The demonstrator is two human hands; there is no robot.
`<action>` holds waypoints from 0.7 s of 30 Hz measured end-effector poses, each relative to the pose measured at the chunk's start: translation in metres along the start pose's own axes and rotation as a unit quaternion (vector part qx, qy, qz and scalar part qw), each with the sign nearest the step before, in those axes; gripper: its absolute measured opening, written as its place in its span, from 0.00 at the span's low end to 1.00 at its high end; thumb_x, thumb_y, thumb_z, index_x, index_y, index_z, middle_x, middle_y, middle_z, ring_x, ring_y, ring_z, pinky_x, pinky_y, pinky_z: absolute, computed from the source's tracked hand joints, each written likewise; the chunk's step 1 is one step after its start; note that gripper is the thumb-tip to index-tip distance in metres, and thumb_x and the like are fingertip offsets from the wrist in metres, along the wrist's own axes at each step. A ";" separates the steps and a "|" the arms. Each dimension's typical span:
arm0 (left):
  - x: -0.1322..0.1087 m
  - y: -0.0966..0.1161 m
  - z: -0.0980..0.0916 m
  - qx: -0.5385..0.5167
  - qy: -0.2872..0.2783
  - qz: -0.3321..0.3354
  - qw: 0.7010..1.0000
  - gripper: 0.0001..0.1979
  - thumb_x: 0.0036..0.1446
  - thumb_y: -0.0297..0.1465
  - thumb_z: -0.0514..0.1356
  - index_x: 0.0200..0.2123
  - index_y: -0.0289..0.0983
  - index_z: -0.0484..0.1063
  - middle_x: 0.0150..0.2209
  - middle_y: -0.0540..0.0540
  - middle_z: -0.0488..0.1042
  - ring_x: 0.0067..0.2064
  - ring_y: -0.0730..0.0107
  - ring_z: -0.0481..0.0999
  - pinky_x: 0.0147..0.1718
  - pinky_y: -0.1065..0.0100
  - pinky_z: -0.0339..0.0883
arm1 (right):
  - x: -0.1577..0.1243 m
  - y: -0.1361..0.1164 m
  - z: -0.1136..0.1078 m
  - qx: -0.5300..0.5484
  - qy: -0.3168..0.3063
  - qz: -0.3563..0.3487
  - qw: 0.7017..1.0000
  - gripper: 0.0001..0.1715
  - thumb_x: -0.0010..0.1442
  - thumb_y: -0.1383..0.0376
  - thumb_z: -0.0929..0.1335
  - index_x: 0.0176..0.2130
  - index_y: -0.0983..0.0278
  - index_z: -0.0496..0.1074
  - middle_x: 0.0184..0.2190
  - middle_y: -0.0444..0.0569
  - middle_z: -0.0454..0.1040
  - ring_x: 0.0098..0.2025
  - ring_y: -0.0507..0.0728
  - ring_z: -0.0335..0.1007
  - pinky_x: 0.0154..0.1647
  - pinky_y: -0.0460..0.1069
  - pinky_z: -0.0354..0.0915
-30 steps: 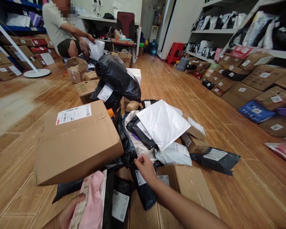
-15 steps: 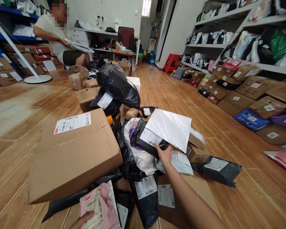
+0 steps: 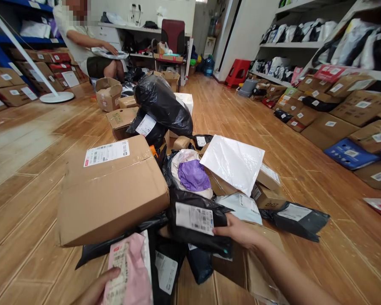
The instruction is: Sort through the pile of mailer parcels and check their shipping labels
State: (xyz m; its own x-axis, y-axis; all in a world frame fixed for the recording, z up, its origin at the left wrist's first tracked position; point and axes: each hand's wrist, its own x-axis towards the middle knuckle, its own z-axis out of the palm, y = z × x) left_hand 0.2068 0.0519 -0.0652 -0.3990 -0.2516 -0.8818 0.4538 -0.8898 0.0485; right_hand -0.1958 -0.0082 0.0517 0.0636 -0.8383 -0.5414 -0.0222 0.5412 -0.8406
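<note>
My right hand (image 3: pixel 238 230) grips the right end of a black plastic parcel (image 3: pixel 186 224) with a white label, held over the pile. In my left hand (image 3: pixel 106 279) is a pink parcel (image 3: pixel 136 264), its label under my thumb; a white edge shows behind it. Close by, a large cardboard box (image 3: pixel 114 199) lies tilted on the heap. Beyond the black parcel are a purple bag (image 3: pixel 193 176) and a white padded envelope (image 3: pixel 235 161). Another black parcel (image 3: pixel 168 258) with a label sits just right of the pink one.
A large black bag (image 3: pixel 165 106) tops the far side of the heap. Another person (image 3: pixel 85 51) sits at the back left, holding a parcel. Stacked boxes (image 3: pixel 352 110) line the right under shelves; a red stool (image 3: pixel 238 72) stands near the doorway.
My right hand has pulled the black parcel from beside the white envelope toward me, uncovering the purple bag. My left hand still holds the pink parcel. The view has shifted slightly.
</note>
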 end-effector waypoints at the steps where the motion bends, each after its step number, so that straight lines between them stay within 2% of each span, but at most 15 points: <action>1: -0.001 0.007 -0.010 -0.008 0.011 -0.009 1.000 0.38 0.47 0.33 0.63 0.57 0.18 0.56 0.29 0.35 0.79 0.37 0.42 0.78 0.42 0.52 0.70 | -0.010 -0.001 -0.005 -0.044 -0.032 0.001 0.999 0.15 0.32 0.71 0.74 0.26 0.65 0.72 0.25 0.43 0.75 0.31 0.57 0.70 0.36 0.51 0.67; 4: -0.005 0.025 -0.032 -0.029 0.018 -0.009 0.999 0.31 0.43 0.32 0.62 0.50 0.20 0.65 0.28 0.34 0.79 0.37 0.39 0.77 0.43 0.50 0.69 | -0.024 0.008 -0.005 -0.121 -0.147 -0.006 0.982 0.14 0.38 0.70 0.73 0.31 0.64 0.71 0.29 0.42 0.75 0.36 0.57 0.70 0.36 0.48 0.65; 6: -0.010 0.031 -0.030 -0.011 0.018 0.004 1.000 0.24 0.42 0.32 0.62 0.43 0.23 0.71 0.26 0.36 0.78 0.37 0.41 0.77 0.43 0.51 0.69 | -0.022 0.026 0.006 -0.129 -0.188 0.001 0.974 0.12 0.42 0.66 0.73 0.31 0.65 0.72 0.28 0.43 0.74 0.33 0.56 0.69 0.32 0.47 0.63; 8: -0.017 0.030 -0.015 0.025 0.008 0.004 1.000 0.19 0.40 0.30 0.62 0.37 0.23 0.73 0.26 0.35 0.78 0.36 0.44 0.78 0.43 0.53 0.69 | -0.011 0.047 0.023 -0.118 -0.175 0.011 0.978 0.13 0.43 0.62 0.72 0.30 0.66 0.72 0.26 0.42 0.73 0.30 0.55 0.68 0.31 0.47 0.61; 11: -0.027 0.021 0.019 0.093 -0.041 0.031 0.994 0.16 0.36 0.27 0.64 0.31 0.24 0.75 0.27 0.35 0.79 0.33 0.50 0.78 0.40 0.58 0.70 | 0.013 0.073 0.051 -0.102 -0.142 -0.004 0.985 0.18 0.47 0.56 0.69 0.35 0.65 0.72 0.30 0.44 0.74 0.35 0.56 0.69 0.37 0.49 0.62; 14: -0.032 0.010 0.046 0.153 -0.094 0.040 0.983 0.15 0.36 0.26 0.65 0.31 0.26 0.76 0.29 0.37 0.79 0.33 0.54 0.78 0.39 0.61 0.70 | 0.029 0.084 0.077 -0.153 -0.139 -0.038 0.978 0.16 0.47 0.59 0.68 0.36 0.65 0.72 0.32 0.45 0.74 0.37 0.57 0.68 0.39 0.51 0.62; 17: -0.034 0.005 0.058 0.237 -0.125 0.016 0.963 0.18 0.36 0.24 0.62 0.36 0.27 0.77 0.35 0.39 0.80 0.35 0.57 0.78 0.41 0.62 0.69 | 0.031 0.084 0.099 -0.160 -0.157 -0.046 0.973 0.22 0.40 0.67 0.70 0.39 0.63 0.71 0.31 0.42 0.74 0.34 0.55 0.67 0.35 0.48 0.61; 19: -0.035 0.004 0.060 0.315 -0.134 0.018 0.939 0.20 0.36 0.22 0.60 0.38 0.28 0.76 0.37 0.41 0.80 0.37 0.58 0.78 0.42 0.65 0.68 | 0.028 0.082 0.109 -0.128 -0.172 -0.052 0.975 0.26 0.39 0.69 0.69 0.42 0.62 0.70 0.31 0.41 0.74 0.34 0.54 0.68 0.34 0.47 0.62; 21: -0.038 0.005 0.061 0.380 -0.145 0.034 0.913 0.23 0.36 0.21 0.60 0.41 0.29 0.75 0.39 0.43 0.79 0.40 0.58 0.77 0.42 0.66 0.66 | 0.024 0.079 0.114 -0.071 -0.193 -0.056 0.977 0.23 0.40 0.68 0.69 0.40 0.62 0.70 0.32 0.41 0.74 0.36 0.54 0.68 0.38 0.47 0.62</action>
State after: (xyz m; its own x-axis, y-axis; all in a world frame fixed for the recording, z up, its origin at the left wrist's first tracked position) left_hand 0.1753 0.0333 -0.0029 -0.6354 -0.3079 -0.7081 -0.1553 -0.8474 0.5078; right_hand -0.0821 0.0221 -0.0256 0.4445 -0.7896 -0.4229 -0.1298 0.4104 -0.9026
